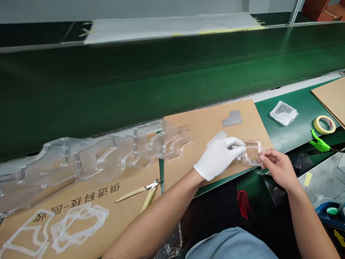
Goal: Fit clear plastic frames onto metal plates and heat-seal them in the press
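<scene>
My left hand [221, 158], in a white glove, pinches the left side of a clear plastic frame [253, 163]. The bare thumb and fingers of my right hand [279, 168] are closed on the frame's right edge. Both hands hold it over the front edge of a cardboard sheet [185, 158]. Partly behind the glove lies a grey plate [217, 137] with small holes along its edge. Farther back on the cardboard rests a second grey plate [233, 118]. The glove covers part of the frame's left end.
Overlapping clear plastic covers [105, 156] line the left side. Yellow-handled nippers [134, 193] lie near several white frame-shaped strips [79, 225]. To the right are a bagged stack [284, 112], a tape roll [324, 125] and a green-handled tool [320, 142]. A green conveyor belt [161, 86] runs behind.
</scene>
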`<state>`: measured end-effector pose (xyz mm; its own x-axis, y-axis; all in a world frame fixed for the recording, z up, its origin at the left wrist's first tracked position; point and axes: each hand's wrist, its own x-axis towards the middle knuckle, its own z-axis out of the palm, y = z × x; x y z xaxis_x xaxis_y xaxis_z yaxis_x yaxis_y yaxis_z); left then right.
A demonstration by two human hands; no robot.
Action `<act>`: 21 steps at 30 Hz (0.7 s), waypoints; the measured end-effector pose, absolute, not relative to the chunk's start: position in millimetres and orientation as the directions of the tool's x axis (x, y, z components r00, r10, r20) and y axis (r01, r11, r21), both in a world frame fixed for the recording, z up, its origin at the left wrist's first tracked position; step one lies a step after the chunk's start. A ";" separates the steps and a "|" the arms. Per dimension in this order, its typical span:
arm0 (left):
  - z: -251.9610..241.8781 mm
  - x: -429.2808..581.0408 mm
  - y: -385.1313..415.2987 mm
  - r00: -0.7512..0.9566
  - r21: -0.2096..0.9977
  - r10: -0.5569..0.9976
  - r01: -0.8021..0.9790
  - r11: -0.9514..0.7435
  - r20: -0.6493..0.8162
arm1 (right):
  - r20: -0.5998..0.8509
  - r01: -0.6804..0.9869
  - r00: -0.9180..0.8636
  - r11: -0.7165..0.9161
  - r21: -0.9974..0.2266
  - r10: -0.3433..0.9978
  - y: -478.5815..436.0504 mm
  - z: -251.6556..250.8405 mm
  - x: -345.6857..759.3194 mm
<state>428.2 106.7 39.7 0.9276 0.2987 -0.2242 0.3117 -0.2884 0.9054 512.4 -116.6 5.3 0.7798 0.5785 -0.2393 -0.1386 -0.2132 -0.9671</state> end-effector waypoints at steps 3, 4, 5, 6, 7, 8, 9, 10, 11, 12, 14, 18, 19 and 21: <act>41.0 431.3 110.3 0.917 0.893 0.313 0.340 -0.294 -0.246 | -0.201 -0.069 0.795 -0.245 -0.967 0.573 -111.6 3.7 515.9; 42.0 431.9 111.1 0.917 0.893 0.314 0.341 -0.294 -0.247 | -0.195 -0.057 0.796 -0.249 -0.967 0.573 -110.3 3.7 517.1; 43.1 432.3 111.7 0.917 0.894 0.315 0.339 -0.291 -0.245 | -0.194 -0.056 0.796 -0.250 -0.967 0.574 -109.3 4.0 518.3; 44.2 432.8 112.2 0.918 0.898 0.316 0.334 -0.286 -0.241 | -0.199 -0.062 0.794 -0.249 -0.966 0.575 -108.4 4.6 519.4; 45.0 433.2 112.6 0.919 0.902 0.316 0.327 -0.280 -0.235 | -0.205 -0.067 0.791 -0.252 -0.965 0.576 -107.5 5.1 520.5; 45.5 433.8 113.0 0.921 0.906 0.317 0.320 -0.276 -0.229 | -0.211 -0.069 0.789 -0.258 -0.964 0.577 -106.9 5.6 521.6; 45.3 434.6 113.6 0.922 0.909 0.317 0.313 -0.275 -0.222 | -0.214 -0.065 0.789 -0.267 -0.961 0.576 -106.3 5.9 522.6; 44.4 435.7 114.3 0.923 0.910 0.320 0.308 -0.276 -0.215 | -0.214 -0.057 0.790 -0.279 -0.959 0.574 -105.9 5.9 523.5; 42.9 437.0 115.1 0.923 0.910 0.322 0.304 -0.282 -0.209 | -0.211 -0.048 0.793 -0.286 -0.957 0.572 -105.6 5.6 524.3; 40.8 438.5 116.1 0.923 0.908 0.326 0.303 -0.289 -0.204 | -0.206 -0.041 0.795 -0.288 -0.957 0.570 -105.5 5.1 525.0; 36.2 441.6 118.1 0.920 0.904 0.340 0.302 -0.301 -0.194 | -0.199 -0.034 0.798 -0.287 -0.957 0.568 -105.7 4.0 526.1; 30.7 445.8 120.6 0.918 0.902 0.351 0.300 -0.310 -0.184 | -0.198 -0.024 0.795 -0.297 -0.955 0.573 -106.6 2.3 527.4; 30.4 446.3 120.8 0.918 0.900 0.351 0.299 -0.316 -0.182 | -0.198 -0.022 0.795 -0.299 -0.954 0.574 -106.5 1.6 527.8; 30.2 446.9 121.0 0.919 0.895 0.350 0.302 -0.327 -0.182 | -0.196 -0.020 0.793 -0.297 -0.955 0.576 -106.0 -0.5 529.0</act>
